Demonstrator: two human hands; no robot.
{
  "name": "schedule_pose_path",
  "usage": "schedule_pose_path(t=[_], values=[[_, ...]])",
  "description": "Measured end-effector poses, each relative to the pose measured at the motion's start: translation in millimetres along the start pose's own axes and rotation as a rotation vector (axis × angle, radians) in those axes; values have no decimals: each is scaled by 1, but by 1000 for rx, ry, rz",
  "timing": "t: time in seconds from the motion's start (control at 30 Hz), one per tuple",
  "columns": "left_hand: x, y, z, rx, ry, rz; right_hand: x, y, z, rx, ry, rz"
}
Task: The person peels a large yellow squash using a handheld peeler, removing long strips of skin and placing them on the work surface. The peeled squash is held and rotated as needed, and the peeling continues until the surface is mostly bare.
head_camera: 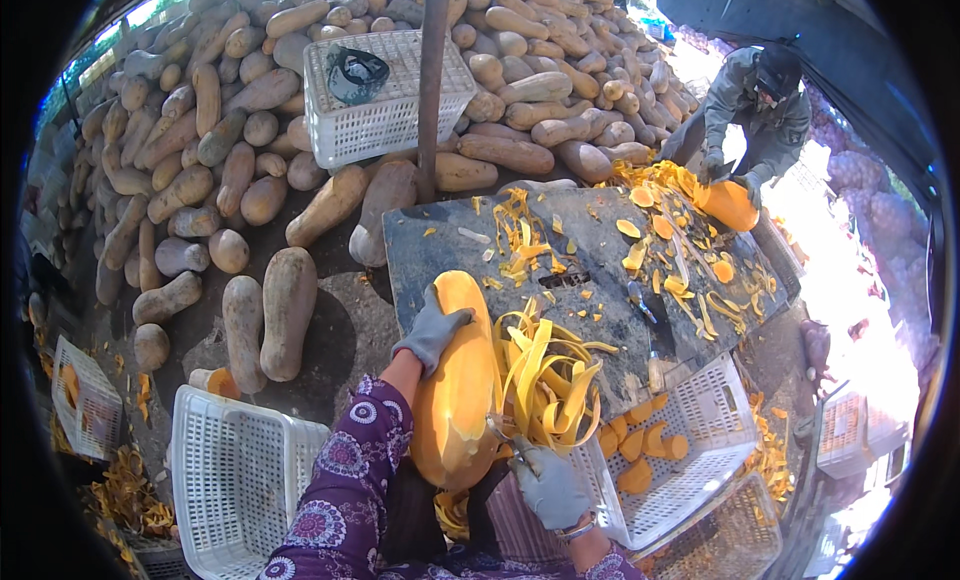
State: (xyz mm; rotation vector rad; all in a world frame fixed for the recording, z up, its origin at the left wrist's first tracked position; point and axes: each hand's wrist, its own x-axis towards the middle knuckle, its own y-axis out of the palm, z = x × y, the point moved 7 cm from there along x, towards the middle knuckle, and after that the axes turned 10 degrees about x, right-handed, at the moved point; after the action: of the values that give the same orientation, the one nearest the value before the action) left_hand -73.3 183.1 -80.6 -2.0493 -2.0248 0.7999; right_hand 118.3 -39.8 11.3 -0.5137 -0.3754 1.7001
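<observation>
A long, largely peeled orange squash (455,385) lies in front of me, its upper end over the near edge of a dark board (465,239). My left hand (435,331), in a grey glove, grips the squash near its far end. In my gloved right hand (551,482) is a small hand peeler (496,428), close to the squash's lower right side; the fingers hide most of its handle. Long curled strips of peel (551,370) are heaped on the board just right of the squash. A wooden-handled knife (655,366) rests at the board's near edge.
Beyond the board, another gloved person (765,115) works on a peeled squash (726,203). A white crate (690,460) at right holds cut squash pieces (637,449); another white crate (232,475) stands left. Unpeeled squashes (289,314) are piled behind a metal post (431,92).
</observation>
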Motion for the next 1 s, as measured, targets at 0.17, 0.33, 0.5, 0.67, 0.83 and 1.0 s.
schedule_pose_path(t=[0.17, 0.33, 0.5, 0.67, 0.83, 1.0], values=[[-7, 0, -7, -67, -12, 17, -25, -6, 32, -53, 82, 51], [-3, 1, -4, -38, -6, 23, 76, -24, 6, 89, -28, -94], [5, 1, 6, -151, 68, -46, 183, -9, -38, -13, 47, -60], [3, 3, 6, -47, 76, -32, 202, 1, -47, 6, 109, -54], [6, -2, 11, -15, 64, -68, 158, 5, -30, 27, 114, -14], [8, 0, 13, 22, 42, -75, 81, 2, -11, 41, 107, 0]])
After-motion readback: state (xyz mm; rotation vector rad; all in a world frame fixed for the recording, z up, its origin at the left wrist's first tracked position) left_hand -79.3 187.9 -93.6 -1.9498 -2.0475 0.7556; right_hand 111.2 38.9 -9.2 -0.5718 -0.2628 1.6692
